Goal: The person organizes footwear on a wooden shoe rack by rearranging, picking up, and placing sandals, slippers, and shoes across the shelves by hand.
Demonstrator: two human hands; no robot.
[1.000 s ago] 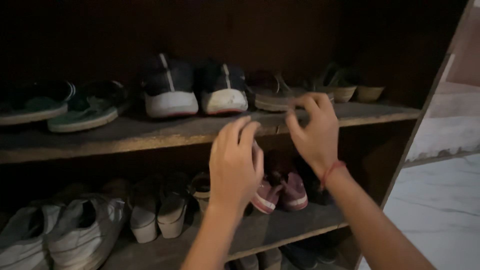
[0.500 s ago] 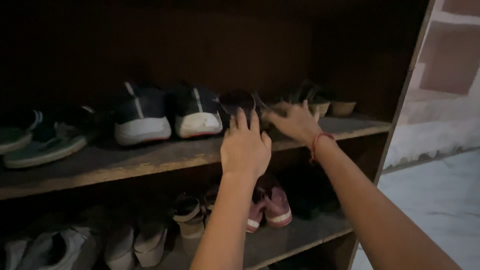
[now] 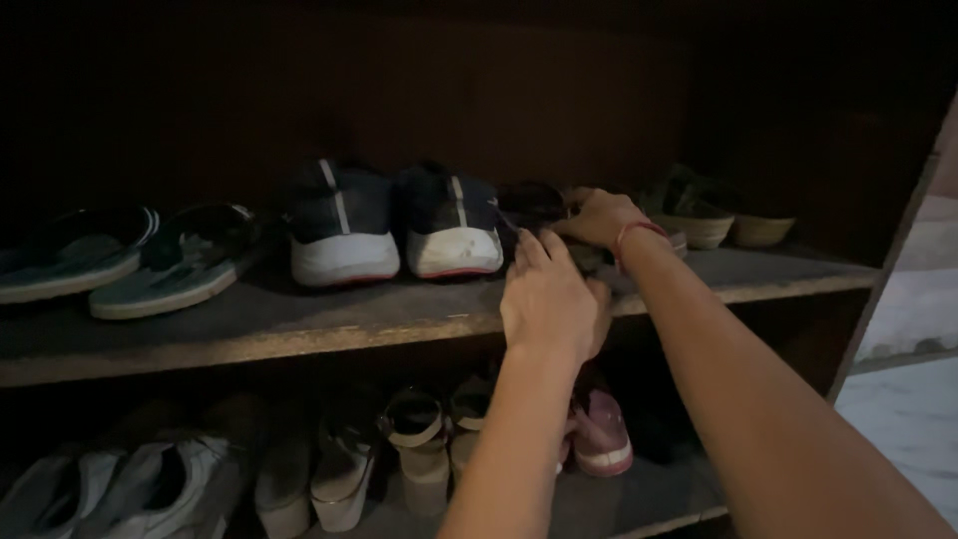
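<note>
Upper shelf (image 3: 299, 324): sandals (image 3: 534, 205) lying under both hands, left hand (image 3: 549, 299) before right hand (image 3: 599, 215); sneakers (image 3: 394, 225) sitting left of them, wedges (image 3: 714, 220) right; flip-flops (image 3: 120, 260) lying far left.

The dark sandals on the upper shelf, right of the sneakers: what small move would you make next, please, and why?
Probably close both hands on the dark sandals and lift slightly. The right hand already rests on them, the left hand touches their near edge, and the sneakers crowd beside them.
</note>
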